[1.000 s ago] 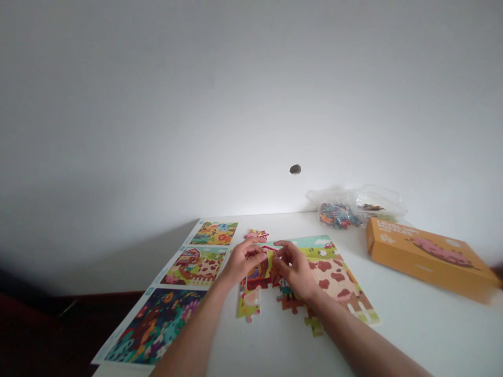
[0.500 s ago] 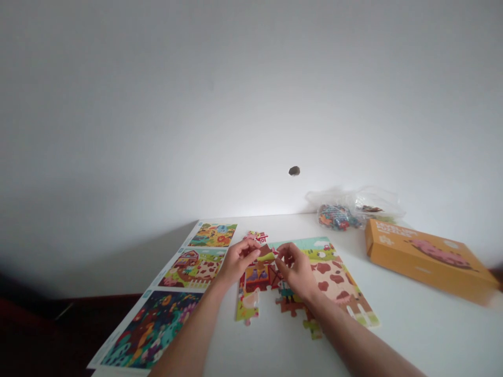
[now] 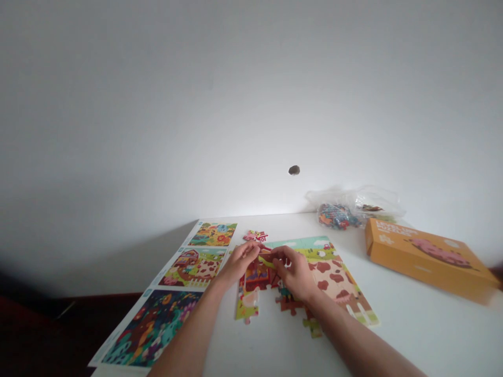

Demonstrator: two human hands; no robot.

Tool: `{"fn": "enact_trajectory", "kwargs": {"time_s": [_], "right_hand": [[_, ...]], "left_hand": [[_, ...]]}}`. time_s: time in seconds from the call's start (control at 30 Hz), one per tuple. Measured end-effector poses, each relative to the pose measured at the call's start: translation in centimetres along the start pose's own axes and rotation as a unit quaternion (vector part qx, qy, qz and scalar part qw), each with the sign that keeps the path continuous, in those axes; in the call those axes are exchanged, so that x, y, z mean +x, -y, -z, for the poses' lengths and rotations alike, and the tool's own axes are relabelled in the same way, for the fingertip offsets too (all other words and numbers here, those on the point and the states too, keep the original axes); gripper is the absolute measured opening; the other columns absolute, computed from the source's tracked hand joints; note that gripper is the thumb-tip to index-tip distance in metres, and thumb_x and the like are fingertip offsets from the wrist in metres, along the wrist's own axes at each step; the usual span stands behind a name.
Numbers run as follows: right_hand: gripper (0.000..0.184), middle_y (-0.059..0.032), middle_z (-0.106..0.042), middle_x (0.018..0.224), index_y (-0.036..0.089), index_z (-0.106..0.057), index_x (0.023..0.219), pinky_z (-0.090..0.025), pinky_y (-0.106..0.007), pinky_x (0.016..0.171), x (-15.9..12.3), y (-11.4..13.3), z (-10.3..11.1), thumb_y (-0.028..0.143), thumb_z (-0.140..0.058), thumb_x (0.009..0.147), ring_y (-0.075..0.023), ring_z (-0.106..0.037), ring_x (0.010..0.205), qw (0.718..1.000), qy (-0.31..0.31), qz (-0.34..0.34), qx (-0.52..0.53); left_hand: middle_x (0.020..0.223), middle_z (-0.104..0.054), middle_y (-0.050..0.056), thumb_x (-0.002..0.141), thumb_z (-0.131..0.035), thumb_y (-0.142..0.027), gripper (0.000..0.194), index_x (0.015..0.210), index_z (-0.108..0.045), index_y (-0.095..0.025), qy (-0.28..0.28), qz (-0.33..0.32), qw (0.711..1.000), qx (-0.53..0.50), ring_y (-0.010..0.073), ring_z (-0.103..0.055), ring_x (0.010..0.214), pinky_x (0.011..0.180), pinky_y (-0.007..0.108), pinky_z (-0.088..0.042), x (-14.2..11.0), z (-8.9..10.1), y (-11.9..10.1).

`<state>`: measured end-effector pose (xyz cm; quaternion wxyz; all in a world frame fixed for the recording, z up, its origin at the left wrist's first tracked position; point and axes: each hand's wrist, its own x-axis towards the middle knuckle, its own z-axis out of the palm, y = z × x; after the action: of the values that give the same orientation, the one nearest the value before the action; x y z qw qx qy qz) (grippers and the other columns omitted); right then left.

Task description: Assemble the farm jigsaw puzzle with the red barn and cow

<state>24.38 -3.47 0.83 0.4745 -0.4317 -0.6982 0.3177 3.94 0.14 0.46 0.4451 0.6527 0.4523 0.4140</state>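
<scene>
Between my two hands, just above the jigsaw, is a puzzle piece [image 3: 267,256] showing brown and green, seen almost edge-on. My left hand [image 3: 240,262] pinches its left side, and my right hand [image 3: 294,269] grips it from the right with the fingers bent. Below lies a partly assembled farm jigsaw [image 3: 334,280] with a spotted cow, a red barn and a white fence. Its lower left has a gap where the white table shows. My hands and forearms cover some of its middle. A few loose pieces [image 3: 255,236] lie behind my left hand.
A sheet with printed pictures [image 3: 192,268] lies along the table's left edge. At the right is an orange puzzle box [image 3: 424,256] with a pig on it. Clear plastic bags [image 3: 341,214] of pieces sit at the back by the white wall, which has a hole [image 3: 294,170].
The held piece has tilted from showing its face to nearly edge-on. My right hand has shifted slightly left, closer to my left hand.
</scene>
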Motion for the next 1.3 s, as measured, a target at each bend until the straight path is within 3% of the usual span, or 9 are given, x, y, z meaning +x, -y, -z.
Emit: {"fn": "enact_trajectory", "kwargs": {"time_s": [0.13, 0.27, 0.43, 0.6, 0.73, 0.9, 0.97, 1.13, 1.3], "right_hand": [[0.015, -0.0027, -0.073, 0.082, 0.018, -0.07, 0.091, -0.047, -0.027, 0.07, 0.2, -0.1, 0.0, 0.023, -0.057, 0.084, -0.0161, -0.062, 0.072, 0.998, -0.024, -0.046, 0.045], [0.019, -0.007, -0.074, 0.084, 0.017, -0.069, 0.088, -0.05, -0.03, 0.071, 0.9, 0.0, 1.1, 0.034, -0.066, 0.08, -0.021, -0.068, 0.078, 0.978, -0.044, -0.106, 0.176], [0.033, -0.0072, -0.073, 0.078, 0.015, -0.069, 0.084, -0.05, -0.029, 0.066, 1.9, -0.1, 3.5, 0.043, -0.076, 0.068, -0.0212, -0.066, 0.071, 0.937, -0.149, -0.179, 0.26], [0.04, -0.0077, -0.073, 0.072, 0.014, -0.071, 0.079, -0.047, -0.028, 0.06, 2.3, -0.9, 4.2, 0.05, -0.076, 0.062, -0.0212, -0.065, 0.066, 0.936, -0.198, -0.195, 0.216], [0.039, -0.0078, -0.074, 0.075, 0.014, -0.073, 0.087, -0.046, -0.028, 0.06, 2.3, -1.9, 4.0, 0.048, -0.07, 0.067, -0.0219, -0.066, 0.069, 0.955, -0.172, -0.199, 0.14], [0.031, -0.0042, -0.072, 0.074, 0.018, -0.073, 0.095, -0.043, -0.028, 0.061, 2.2, -3.2, 4.0, 0.039, -0.058, 0.078, -0.0204, -0.064, 0.068, 0.969, -0.153, -0.196, -0.016], [0.028, -0.0035, -0.072, 0.076, 0.02, -0.074, 0.094, -0.043, -0.028, 0.065, 2.2, -3.5, 4.1, 0.036, -0.056, 0.08, -0.0208, -0.065, 0.071, 0.967, -0.15, -0.19, -0.08], [0.024, -0.003, -0.072, 0.077, 0.021, -0.074, 0.093, -0.042, -0.029, 0.067, 2.3, -3.9, 4.0, 0.031, -0.056, 0.082, -0.0209, -0.066, 0.074, 0.963, -0.112, -0.195, -0.146], [0.023, -0.0022, -0.072, 0.078, 0.022, -0.073, 0.096, -0.042, -0.028, 0.065, 2.3, -4.4, 3.9, 0.031, -0.057, 0.083, -0.0207, -0.066, 0.073, 0.963, -0.108, -0.203, -0.136]], "left_hand": [[0.072, -0.061, 0.001, 0.09, -0.049, -0.063, 0.05, 0.087, -0.064, -0.015, -0.007, 0.012, 0.999, 0.052, 0.0138, -0.057, 0.062, 0.054, 0.022, -0.045, 0.2, -0.1, 1.2], [0.062, -0.057, -0.002, 0.091, -0.046, -0.063, 0.05, 0.089, -0.062, -0.016, 0.019, 0.017, 0.997, 0.073, 0.0122, -0.054, 0.05, 0.049, 0.022, -0.041, 0.4, -0.2, 2.2], [0.056, -0.058, -0.002, 0.092, -0.049, -0.058, 0.044, 0.084, -0.064, -0.017, 0.037, 0.013, 0.995, 0.091, 0.0139, -0.057, 0.051, 0.052, 0.022, -0.041, 0.4, -0.2, 2.4], [0.066, -0.067, 0.0, 0.091, -0.054, -0.043, 0.029, 0.093, -0.07, -0.018, 0.021, -0.019, 0.985, 0.172, 0.0155, -0.061, 0.057, 0.06, 0.025, -0.046, 0.5, 0.0, 2.2], [0.095, -0.074, 0.004, 0.085, -0.06, -0.028, 0.017, 0.095, -0.073, -0.02, 0.017, -0.072, 0.978, 0.196, 0.0177, -0.067, 0.08, 0.076, 0.027, -0.05, 0.5, 0.1, 1.9], [0.099, -0.072, 0.006, 0.086, -0.057, -0.022, 0.016, 0.089, -0.073, -0.021, -0.037, -0.154, 0.948, 0.277, 0.0214, -0.063, 0.1, 0.094, 0.035, -0.047, 0.6, 0.4, 1.6], [0.11, -0.071, 0.007, 0.085, -0.059, -0.022, 0.021, 0.101, -0.072, -0.023, -0.088, -0.131, 0.921, 0.356, 0.0247, -0.059, 0.108, 0.1, 0.041, -0.042, 0.6, 0.7, 1.8], [0.133, -0.063, 0.007, 0.082, -0.065, -0.037, 0.048, 0.129, -0.061, -0.028, -0.174, 0.044, 0.861, 0.476, 0.0371, -0.048, 0.121, 0.096, 0.052, -0.041, 0.7, 1.2, 2.5], [0.128, -0.066, 0.008, 0.082, -0.065, -0.04, 0.048, 0.129, -0.06, -0.027, -0.185, 0.092, 0.853, 0.48, 0.0359, -0.05, 0.118, 0.092, 0.05, -0.043, 0.9, 1.3, 2.4]]}}
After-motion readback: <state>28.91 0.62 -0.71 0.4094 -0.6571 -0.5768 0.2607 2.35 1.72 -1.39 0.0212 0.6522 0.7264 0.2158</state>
